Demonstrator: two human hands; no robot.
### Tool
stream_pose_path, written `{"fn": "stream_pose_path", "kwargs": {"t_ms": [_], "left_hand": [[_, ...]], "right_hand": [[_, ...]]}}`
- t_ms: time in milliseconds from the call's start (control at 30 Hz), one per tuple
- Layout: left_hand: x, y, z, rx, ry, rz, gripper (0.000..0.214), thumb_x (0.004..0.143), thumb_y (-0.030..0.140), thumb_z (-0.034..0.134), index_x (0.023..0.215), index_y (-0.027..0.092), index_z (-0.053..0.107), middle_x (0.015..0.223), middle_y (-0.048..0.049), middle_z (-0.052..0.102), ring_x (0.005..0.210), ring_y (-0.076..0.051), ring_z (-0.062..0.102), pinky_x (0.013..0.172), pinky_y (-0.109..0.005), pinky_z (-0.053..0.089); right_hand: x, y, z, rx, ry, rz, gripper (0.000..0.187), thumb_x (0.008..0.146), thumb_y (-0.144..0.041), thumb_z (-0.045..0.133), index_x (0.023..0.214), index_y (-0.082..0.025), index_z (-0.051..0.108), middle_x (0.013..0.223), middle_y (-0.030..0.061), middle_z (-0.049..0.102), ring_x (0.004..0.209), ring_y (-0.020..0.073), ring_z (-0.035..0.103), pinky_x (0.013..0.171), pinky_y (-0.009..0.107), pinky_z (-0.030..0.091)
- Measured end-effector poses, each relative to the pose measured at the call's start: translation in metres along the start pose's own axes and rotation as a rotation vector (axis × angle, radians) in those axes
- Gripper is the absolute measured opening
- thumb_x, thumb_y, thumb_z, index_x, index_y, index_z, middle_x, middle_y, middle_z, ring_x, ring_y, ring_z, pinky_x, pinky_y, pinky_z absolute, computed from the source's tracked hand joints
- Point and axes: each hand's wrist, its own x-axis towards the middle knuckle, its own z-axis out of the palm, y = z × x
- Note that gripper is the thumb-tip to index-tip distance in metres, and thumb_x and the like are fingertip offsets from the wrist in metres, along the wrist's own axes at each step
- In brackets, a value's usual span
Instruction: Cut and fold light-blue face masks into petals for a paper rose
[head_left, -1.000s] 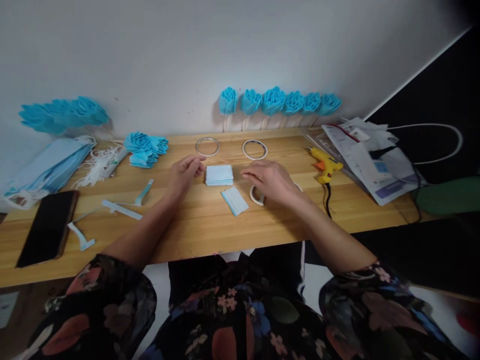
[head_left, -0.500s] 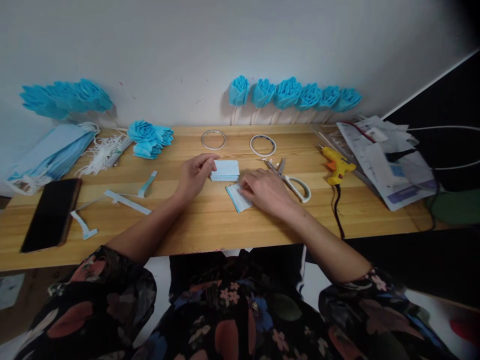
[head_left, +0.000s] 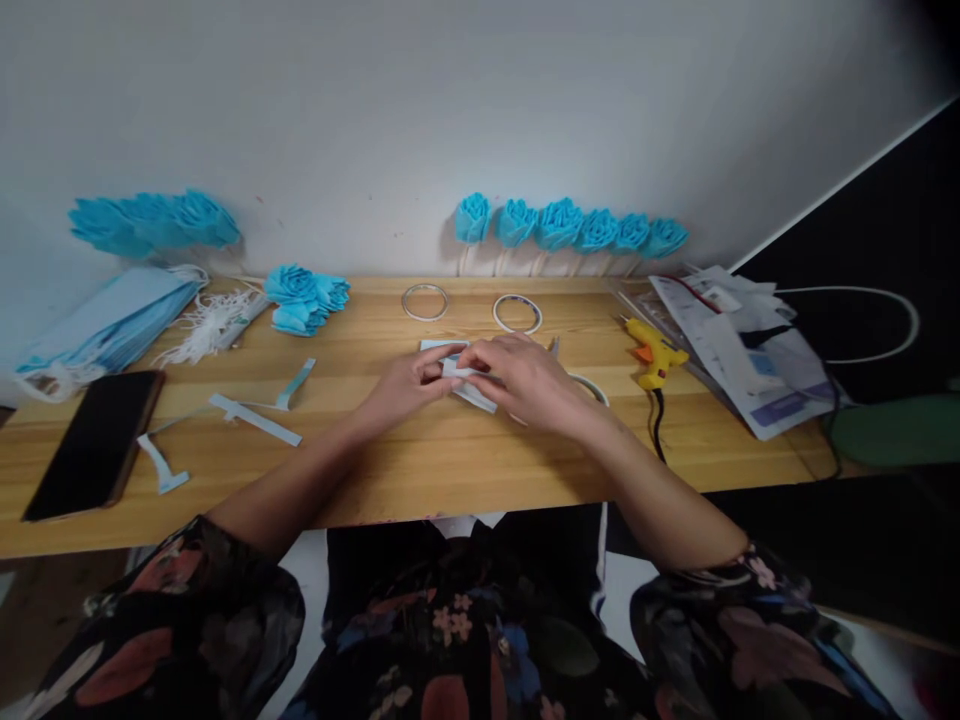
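Note:
My left hand (head_left: pixel 401 388) and my right hand (head_left: pixel 531 382) meet at the middle of the table. Between their fingertips they pinch a small pale piece of mask fabric (head_left: pixel 454 368), partly hidden by the fingers. Below it, another pale blue fabric piece (head_left: pixel 477 398) lies on the wood. Behind my fingers shows the far edge of a stack of cut fabric pieces (head_left: pixel 437 344). My right hand covers much of the scissors, whose white handle (head_left: pixel 592 388) pokes out on its right.
A yellow glue gun (head_left: pixel 654 352) lies right, beside papers (head_left: pixel 787 385) in plastic. Two tape rings (head_left: pixel 425 317) lie behind my hands. Blue fabric roses (head_left: pixel 559 224) lean against the wall. On the left are face masks (head_left: pixel 112 315), ear loops (head_left: pixel 206 325), fabric strips (head_left: pixel 255 418) and a phone (head_left: pixel 94 445).
My hands have come together, and a small fabric piece is now between them. My left hand has left the stack's side, my right has moved left and up. The view has tilted slightly.

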Motion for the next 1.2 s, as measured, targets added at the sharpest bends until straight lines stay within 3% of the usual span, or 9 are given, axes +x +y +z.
{"fn": "stream_pose_path", "kwargs": {"t_ms": [133, 233, 333, 433, 700, 833, 933, 1033, 1200], "left_hand": [[0.002, -0.001, -0.001, -0.147, 0.001, -0.086, 0.04, 0.08, 0.037, 0.076, 0.112, 0.014, 0.069, 0.079, -0.0031, 0.075, 0.069, -0.014, 0.068, 0.066, -0.026, 0.053], [0.004, 0.0, -0.003, -0.232, 0.038, -0.093, 0.033, 0.078, 0.037, 0.079, 0.099, 0.014, 0.071, 0.069, -0.0019, 0.072, 0.061, -0.013, 0.064, 0.062, -0.025, 0.051], [0.006, 0.001, -0.004, -0.339, 0.149, -0.082, 0.038, 0.076, 0.039, 0.081, 0.1, 0.012, 0.071, 0.073, -0.0041, 0.074, 0.06, -0.012, 0.063, 0.061, -0.025, 0.05], [0.007, 0.003, -0.006, -0.411, 0.228, -0.074, 0.042, 0.076, 0.041, 0.081, 0.102, 0.011, 0.07, 0.082, -0.0077, 0.077, 0.063, -0.012, 0.064, 0.061, -0.026, 0.05], [0.008, 0.0, -0.007, -0.433, 0.272, -0.087, 0.041, 0.074, 0.04, 0.083, 0.101, 0.011, 0.071, 0.082, -0.0067, 0.077, 0.066, -0.013, 0.067, 0.06, -0.025, 0.049], [0.007, 0.0, -0.007, -0.402, 0.275, -0.076, 0.045, 0.074, 0.042, 0.083, 0.102, 0.011, 0.07, 0.084, -0.0077, 0.078, 0.068, -0.015, 0.069, 0.061, -0.026, 0.05], [0.007, 0.0, -0.006, -0.345, 0.235, -0.064, 0.045, 0.075, 0.045, 0.081, 0.103, 0.011, 0.07, 0.085, -0.0086, 0.078, 0.07, -0.016, 0.07, 0.062, -0.027, 0.051], [0.006, -0.002, -0.004, -0.305, 0.192, -0.053, 0.042, 0.079, 0.048, 0.077, 0.1, 0.012, 0.07, 0.082, -0.0081, 0.078, 0.069, -0.016, 0.069, 0.063, -0.027, 0.052], [0.007, -0.006, -0.003, -0.304, 0.201, -0.05, 0.043, 0.08, 0.05, 0.076, 0.101, 0.013, 0.069, 0.082, -0.0071, 0.077, 0.071, -0.016, 0.071, 0.064, -0.026, 0.054]], "right_hand": [[0.012, 0.009, 0.001, 0.156, 0.043, 0.052, 0.021, 0.094, -0.021, 0.058, 0.114, -0.024, 0.066, 0.101, 0.0046, 0.075, 0.093, 0.0215, 0.068, 0.084, 0.034, 0.046], [0.019, 0.018, 0.007, 0.349, 0.154, 0.141, 0.027, 0.093, -0.024, 0.06, 0.119, -0.024, 0.066, 0.097, 0.0029, 0.075, 0.088, 0.0197, 0.069, 0.081, 0.033, 0.05], [0.018, 0.031, 0.018, 0.547, 0.324, 0.236, 0.031, 0.095, -0.032, 0.059, 0.124, -0.024, 0.064, 0.1, 0.0034, 0.074, 0.087, 0.019, 0.069, 0.082, 0.035, 0.053], [0.012, 0.04, 0.026, 0.681, 0.402, 0.268, 0.032, 0.096, -0.04, 0.058, 0.124, -0.025, 0.063, 0.108, 0.0057, 0.076, 0.096, 0.0205, 0.071, 0.09, 0.039, 0.055], [0.0, 0.035, 0.024, 0.682, 0.279, 0.229, 0.026, 0.091, -0.032, 0.064, 0.116, -0.024, 0.067, 0.119, 0.0066, 0.074, 0.111, 0.0221, 0.069, 0.094, 0.039, 0.055], [0.001, 0.031, 0.028, 0.635, 0.265, 0.259, 0.026, 0.087, -0.031, 0.07, 0.112, -0.026, 0.069, 0.116, 0.0043, 0.074, 0.096, 0.0197, 0.07, 0.086, 0.037, 0.056], [0.003, 0.03, 0.03, 0.623, 0.29, 0.291, 0.014, 0.086, -0.031, 0.07, 0.098, -0.024, 0.072, 0.102, 0.0027, 0.076, 0.083, 0.0179, 0.069, 0.08, 0.035, 0.056], [0.004, 0.03, 0.029, 0.628, 0.302, 0.294, 0.009, 0.086, -0.031, 0.07, 0.089, -0.023, 0.072, 0.089, 0.0015, 0.076, 0.079, 0.0172, 0.068, 0.077, 0.033, 0.054], [0.005, 0.029, 0.03, 0.643, 0.3, 0.314, 0.009, 0.085, -0.031, 0.07, 0.086, -0.022, 0.072, 0.085, 0.001, 0.075, 0.077, 0.0161, 0.068, 0.075, 0.032, 0.053]]}}
